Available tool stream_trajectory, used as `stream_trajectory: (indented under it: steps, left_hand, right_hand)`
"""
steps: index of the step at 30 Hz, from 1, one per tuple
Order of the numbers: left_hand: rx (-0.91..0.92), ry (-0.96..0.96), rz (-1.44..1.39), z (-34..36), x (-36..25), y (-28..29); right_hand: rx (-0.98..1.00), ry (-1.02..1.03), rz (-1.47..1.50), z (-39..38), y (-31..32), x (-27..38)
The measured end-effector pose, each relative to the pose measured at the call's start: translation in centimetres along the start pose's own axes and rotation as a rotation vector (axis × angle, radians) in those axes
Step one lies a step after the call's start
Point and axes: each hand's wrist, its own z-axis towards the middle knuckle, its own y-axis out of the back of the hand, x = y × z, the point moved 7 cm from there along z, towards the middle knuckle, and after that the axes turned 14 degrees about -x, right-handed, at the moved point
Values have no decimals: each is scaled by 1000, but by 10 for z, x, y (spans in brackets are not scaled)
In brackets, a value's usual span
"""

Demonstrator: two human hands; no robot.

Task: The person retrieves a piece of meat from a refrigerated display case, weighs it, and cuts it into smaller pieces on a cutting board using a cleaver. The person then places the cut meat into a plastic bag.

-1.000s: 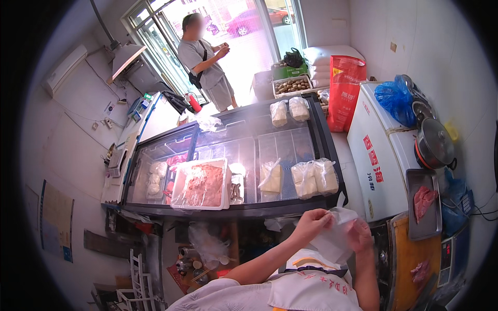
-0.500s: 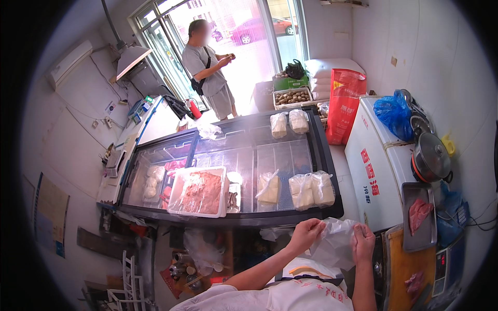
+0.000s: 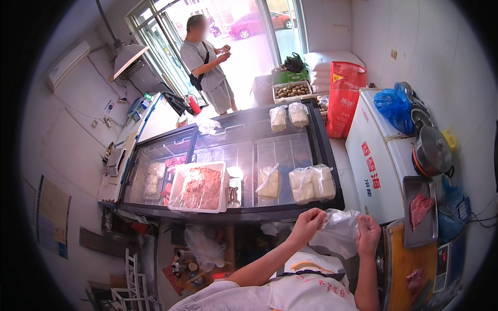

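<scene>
My left hand pinches one upper edge of a clear plastic bag. The opposite edge is between the fingers of my right hand, so the bag hangs spread between them in front of my white apron. No contents show inside it. Just beyond my hands, bagged cream-coloured blocks stand on the glass-topped display case, with another bagged block to their left. Farther left on the case is a white tub of minced meat under clear film.
To my right, raw meat lies in a metal tray by a wooden board and a scale. A pot tops the white freezer. Beyond the case, a person in grey stands near the doorway.
Both hands have risen slightly with the bag and moved a bit farther apart, stretching its upper edge. The person near the doorway has shifted their hands a little.
</scene>
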Motion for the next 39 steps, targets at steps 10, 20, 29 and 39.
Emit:
stream_trajectory:
  steps: [10, 20, 29, 39]
  left_hand:
    - [-177, 15, -2, 12, 2, -4]
    - [-5, 53, -47, 20, 12, -53]
    - [-25, 93, -160, 18, 14, -126]
    - [-167, 156, -110, 28, 36, -157]
  right_hand:
    - [-12, -2, -111, 14, 0, 11]
    - [-35, 55, -49, 50, 40, 12]
    - [-19, 20, -28, 94, 90, 11]
    - [24, 76, -107, 128, 119, 22]
